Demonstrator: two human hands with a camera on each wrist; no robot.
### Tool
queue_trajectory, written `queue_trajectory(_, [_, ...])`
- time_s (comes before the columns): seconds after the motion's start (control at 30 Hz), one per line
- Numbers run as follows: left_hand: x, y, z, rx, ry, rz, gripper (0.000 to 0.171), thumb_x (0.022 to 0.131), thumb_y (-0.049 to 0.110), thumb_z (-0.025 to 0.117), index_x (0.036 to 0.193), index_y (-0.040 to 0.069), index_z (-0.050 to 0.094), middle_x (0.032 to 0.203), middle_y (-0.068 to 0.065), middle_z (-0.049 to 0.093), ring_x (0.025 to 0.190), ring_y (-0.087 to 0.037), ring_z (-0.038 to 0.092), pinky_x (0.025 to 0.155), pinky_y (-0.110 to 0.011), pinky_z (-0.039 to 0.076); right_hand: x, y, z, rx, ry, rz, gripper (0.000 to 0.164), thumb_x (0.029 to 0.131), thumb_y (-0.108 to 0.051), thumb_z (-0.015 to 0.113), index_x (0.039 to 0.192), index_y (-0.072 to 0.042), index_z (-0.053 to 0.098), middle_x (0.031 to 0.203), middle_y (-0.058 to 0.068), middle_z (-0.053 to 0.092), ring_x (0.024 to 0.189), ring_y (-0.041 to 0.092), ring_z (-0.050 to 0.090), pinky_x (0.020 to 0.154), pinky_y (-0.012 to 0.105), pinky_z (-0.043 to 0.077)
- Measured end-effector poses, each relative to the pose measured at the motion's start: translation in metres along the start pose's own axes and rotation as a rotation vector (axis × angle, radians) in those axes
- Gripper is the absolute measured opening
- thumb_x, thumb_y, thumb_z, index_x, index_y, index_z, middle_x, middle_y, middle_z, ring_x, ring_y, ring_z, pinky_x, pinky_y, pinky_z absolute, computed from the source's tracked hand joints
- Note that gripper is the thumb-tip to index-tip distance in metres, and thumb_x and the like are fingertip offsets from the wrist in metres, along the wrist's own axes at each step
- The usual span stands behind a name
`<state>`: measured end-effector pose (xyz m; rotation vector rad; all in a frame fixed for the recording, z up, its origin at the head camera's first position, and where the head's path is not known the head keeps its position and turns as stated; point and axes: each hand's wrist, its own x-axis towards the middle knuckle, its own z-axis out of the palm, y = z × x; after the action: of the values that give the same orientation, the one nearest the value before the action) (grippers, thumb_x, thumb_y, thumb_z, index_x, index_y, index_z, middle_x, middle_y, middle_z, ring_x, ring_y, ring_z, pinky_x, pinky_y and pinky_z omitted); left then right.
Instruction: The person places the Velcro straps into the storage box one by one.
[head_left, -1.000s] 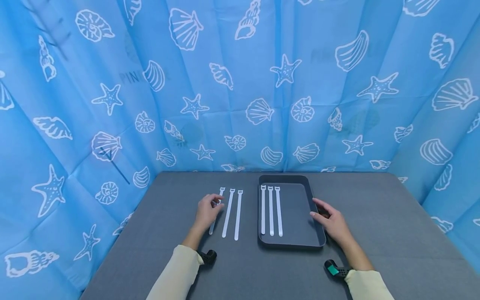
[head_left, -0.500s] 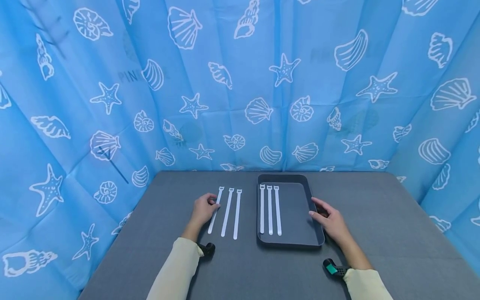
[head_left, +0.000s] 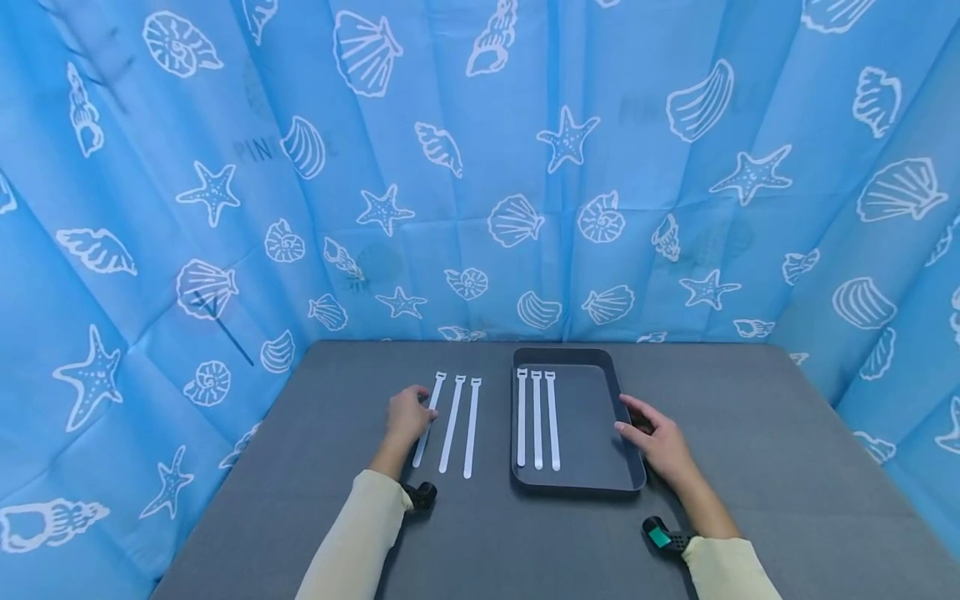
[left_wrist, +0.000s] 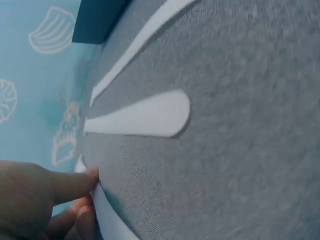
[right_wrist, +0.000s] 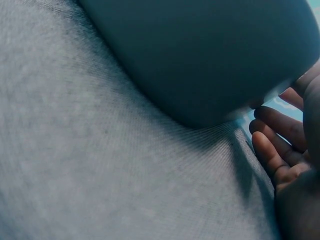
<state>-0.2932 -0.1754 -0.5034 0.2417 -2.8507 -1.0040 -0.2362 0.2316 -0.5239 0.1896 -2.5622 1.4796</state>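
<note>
Three white strap cable ties lie side by side left of a dark grey tray point(head_left: 592, 482). My left hand point(head_left: 407, 415) pinches the leftmost cable tie point(head_left: 418, 454) along its upper half. In the left wrist view, that cable tie point(left_wrist: 111, 220) bends up from the cloth between thumb and fingers. The middle cable tie point(head_left: 452, 425) and the right one point(head_left: 472, 429) lie flat. Three more cable ties point(head_left: 537, 425) lie parallel along the tray's left side. My right hand point(head_left: 664, 442) holds the tray's right wall, thumb over the rim; its other fingers point(right_wrist: 267, 152) hang loosely outside.
A grey cloth point(head_left: 570, 550) covers the table. Behind it and at both sides hangs a blue curtain point(head_left: 480, 167) with white shell and starfish prints. Each wrist wears a small black camera point(head_left: 423, 496).
My left hand has moved slightly left and its thumb and fingers have come together on the leftmost cable tie. My right hand stays at the tray's right wall.
</note>
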Motion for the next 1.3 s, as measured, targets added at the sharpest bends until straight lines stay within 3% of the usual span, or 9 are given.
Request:
queue_trajectory(0.13, [-0.001, -0.004, 0.001, 0.022, 0.027, 0.060, 0.038, 0.084, 0.013, 0.076, 0.120, 0.007, 0.065, 0.096, -0.011, 0.067, 0.076, -0.022, 0.061, 0.062, -0.036, 0.049, 0.000, 0.001, 0.001, -0.002, 0.002, -0.006, 0.050, 0.096, -0.021, 0.063, 0.140, -0.001, 0.049, 0.138, 0.023, 0.050, 0.121, 0.036, 0.051, 0.082, 0.008, 0.038])
queue_trajectory(0.3, [0.000, -0.015, -0.002, -0.012, -0.002, 0.211, 0.037, 0.083, 0.007, 0.076, 0.119, 0.009, 0.067, 0.074, 0.000, 0.058, 0.065, -0.016, 0.052, 0.059, -0.033, 0.044, 0.000, 0.001, 0.000, 0.004, 0.000, -0.005, 0.051, 0.096, -0.021, 0.063, 0.140, -0.001, 0.049, 0.138, 0.024, 0.050, 0.121, 0.036, 0.050, 0.082, 0.007, 0.037])
queue_trajectory(0.5, [0.003, -0.022, -0.011, -0.044, -0.123, 0.302, 0.035, 0.083, 0.002, 0.075, 0.116, 0.012, 0.070, 0.088, -0.001, 0.062, 0.080, -0.017, 0.058, 0.069, -0.036, 0.050, 0.001, 0.000, -0.001, -0.008, 0.005, 0.008, 0.050, 0.096, -0.020, 0.063, 0.140, -0.002, 0.049, 0.138, 0.023, 0.050, 0.121, 0.036, 0.050, 0.083, 0.010, 0.039])
queue_trajectory(0.6, [0.004, -0.023, -0.015, -0.052, -0.186, 0.319, 0.031, 0.083, 0.001, 0.074, 0.112, 0.013, 0.072, 0.093, -0.003, 0.064, 0.085, -0.018, 0.059, 0.074, -0.038, 0.050, 0.000, -0.001, -0.001, -0.020, 0.001, 0.016, 0.050, 0.097, -0.021, 0.062, 0.141, -0.002, 0.048, 0.139, 0.023, 0.050, 0.121, 0.035, 0.050, 0.086, 0.015, 0.042])
queue_trajectory(0.7, [0.003, -0.024, -0.019, -0.062, -0.225, 0.319, 0.028, 0.084, 0.001, 0.072, 0.108, 0.014, 0.075, 0.095, -0.003, 0.065, 0.087, -0.019, 0.059, 0.077, -0.040, 0.050, -0.001, -0.002, -0.001, -0.019, -0.003, 0.024, 0.050, 0.097, -0.021, 0.062, 0.141, -0.002, 0.048, 0.139, 0.023, 0.049, 0.122, 0.036, 0.050, 0.093, 0.029, 0.045])
queue_trajectory(0.87, [-0.001, -0.026, -0.023, -0.069, -0.231, 0.306, 0.026, 0.086, 0.000, 0.070, 0.108, 0.015, 0.075, 0.098, -0.003, 0.065, 0.090, -0.020, 0.059, 0.078, -0.041, 0.051, 0.000, -0.004, 0.001, 0.007, -0.010, 0.040, 0.050, 0.097, -0.020, 0.061, 0.142, -0.002, 0.046, 0.140, 0.024, 0.047, 0.123, 0.038, 0.048, 0.098, 0.052, 0.042])
queue_trajectory(1.17, [-0.007, -0.029, -0.028, -0.200, -0.191, 0.257, 0.031, 0.088, -0.009, 0.061, 0.111, 0.008, 0.074, 0.102, -0.010, 0.065, 0.074, -0.017, 0.059, 0.057, -0.030, 0.052, 0.001, -0.004, 0.000, 0.022, -0.013, 0.064, 0.051, 0.097, -0.021, 0.061, 0.143, -0.002, 0.046, 0.141, 0.025, 0.046, 0.124, 0.039, 0.047, 0.099, 0.055, 0.041])
queue_trajectory(1.3, [-0.009, -0.028, -0.033, -0.258, -0.164, 0.241, 0.030, 0.089, -0.006, 0.062, 0.114, 0.006, 0.072, 0.101, -0.010, 0.064, 0.066, -0.016, 0.058, 0.054, -0.029, 0.051, 0.002, -0.002, 0.000, 0.026, -0.012, 0.062, 0.052, 0.097, -0.022, 0.061, 0.143, -0.003, 0.046, 0.141, 0.025, 0.046, 0.123, 0.039, 0.047, 0.099, 0.055, 0.041])
